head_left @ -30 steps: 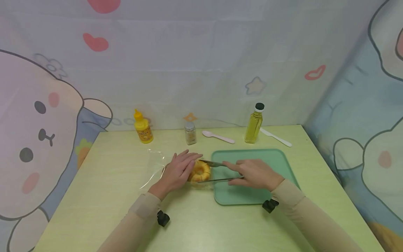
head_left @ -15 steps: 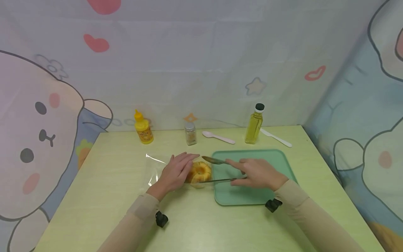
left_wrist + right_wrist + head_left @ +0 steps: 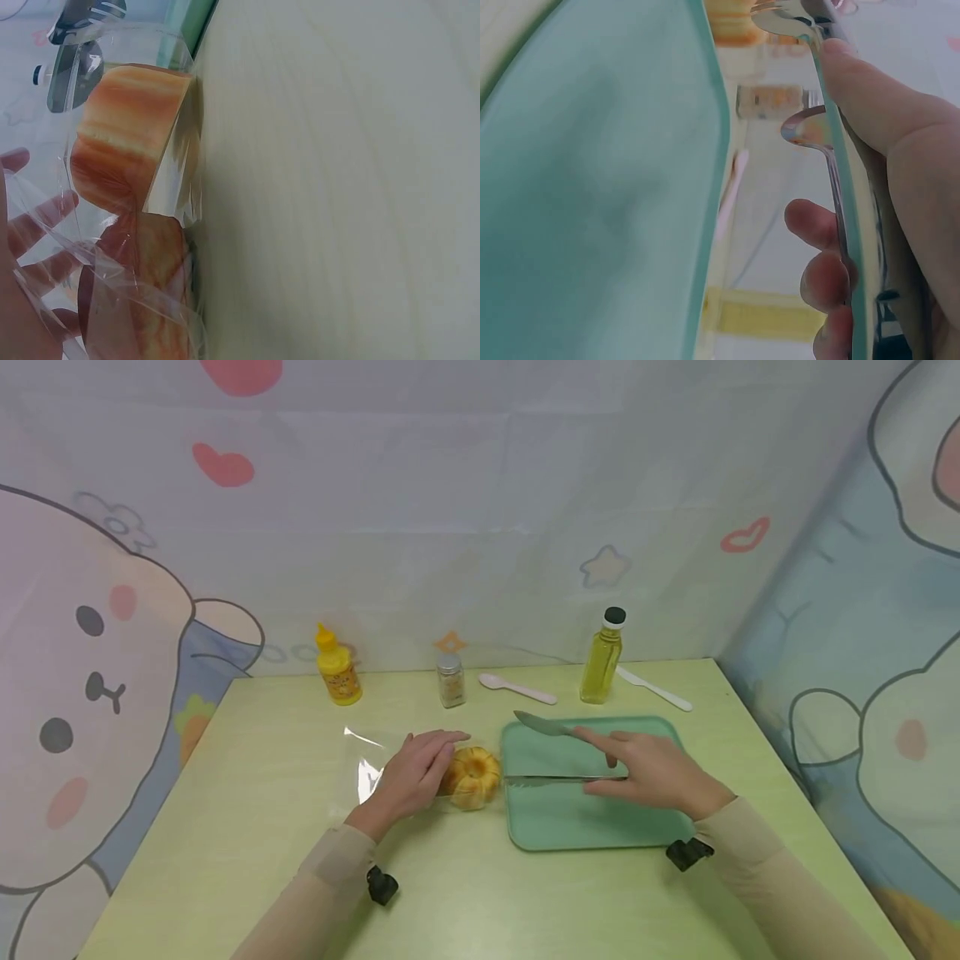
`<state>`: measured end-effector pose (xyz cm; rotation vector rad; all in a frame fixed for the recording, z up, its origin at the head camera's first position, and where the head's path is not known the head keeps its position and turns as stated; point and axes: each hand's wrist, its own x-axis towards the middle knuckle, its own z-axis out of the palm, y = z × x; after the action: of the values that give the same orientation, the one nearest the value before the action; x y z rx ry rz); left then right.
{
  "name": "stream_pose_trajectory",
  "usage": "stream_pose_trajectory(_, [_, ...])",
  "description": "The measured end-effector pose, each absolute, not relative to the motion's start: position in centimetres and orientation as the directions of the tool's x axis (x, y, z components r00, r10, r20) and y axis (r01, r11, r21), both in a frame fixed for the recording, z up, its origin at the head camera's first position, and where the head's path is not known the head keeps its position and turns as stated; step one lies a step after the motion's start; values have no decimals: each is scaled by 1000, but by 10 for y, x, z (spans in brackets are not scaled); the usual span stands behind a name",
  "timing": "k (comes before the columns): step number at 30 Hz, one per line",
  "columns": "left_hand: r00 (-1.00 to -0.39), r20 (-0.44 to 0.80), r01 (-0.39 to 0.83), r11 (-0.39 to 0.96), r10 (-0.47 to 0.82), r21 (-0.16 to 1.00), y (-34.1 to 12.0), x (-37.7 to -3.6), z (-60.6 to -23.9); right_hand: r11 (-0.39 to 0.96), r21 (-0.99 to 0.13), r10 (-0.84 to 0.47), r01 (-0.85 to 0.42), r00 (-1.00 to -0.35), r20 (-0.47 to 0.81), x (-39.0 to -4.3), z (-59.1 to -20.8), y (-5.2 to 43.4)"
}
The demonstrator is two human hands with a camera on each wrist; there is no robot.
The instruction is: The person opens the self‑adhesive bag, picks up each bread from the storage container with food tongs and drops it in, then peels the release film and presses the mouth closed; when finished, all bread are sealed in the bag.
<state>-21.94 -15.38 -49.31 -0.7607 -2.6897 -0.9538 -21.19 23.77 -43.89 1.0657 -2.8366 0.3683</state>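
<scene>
A golden ring-shaped cake (image 3: 472, 777) sits in a clear plastic wrapper (image 3: 363, 760) on the table, just left of a green tray (image 3: 585, 818). My left hand (image 3: 431, 760) lies flat on the wrapper with straight fingers touching the cake's left side. The left wrist view shows the cake (image 3: 131, 142) close up under the crinkled wrapper (image 3: 112, 292). My right hand (image 3: 652, 768) holds metal tongs (image 3: 547, 727) over the tray, arms spread, tips clear of the cake. In the right wrist view my fingers (image 3: 885, 112) grip the tongs (image 3: 840, 187) above the tray (image 3: 592, 187).
Along the back wall stand a yellow squeeze bottle (image 3: 337, 675), a small shaker jar (image 3: 451, 679), a white spoon (image 3: 517, 688), an oil bottle (image 3: 602, 657) and a white plastic knife (image 3: 654, 688). Cartoon-print curtains close in the table at the back and right.
My right hand has drawn the tongs to the right, off the cake and over the tray, and their arms have spread wider. The left hand has stayed on the wrapper.
</scene>
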Motion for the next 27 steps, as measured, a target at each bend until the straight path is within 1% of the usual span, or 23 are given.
stream_pose_trajectory(5, [-856, 330, 516, 656, 397, 550, -155, -219, -494, 777, -195, -573, -599, -801, 175, -206, -437, 253])
stream_pose_trajectory(11, [-833, 391, 552, 629, 391, 547, -156, -219, -494, 822, -227, -494, -522, -852, 172, -201, -437, 274])
stream_pose_trajectory(15, [-816, 420, 576, 617, 397, 537, -156, -218, -495, 839, -257, -450, -481, -876, 171, -196, -441, 288])
stream_pose_trajectory(20, [-805, 427, 591, 621, 412, 515, -157, -217, -492, 855, -288, -395, -431, -902, 174, -186, -447, 306])
stream_pose_trajectory(27, [-791, 432, 610, 611, 433, 504, -158, -218, -487, 880, -316, -296, -354, -930, 217, -177, -455, 330])
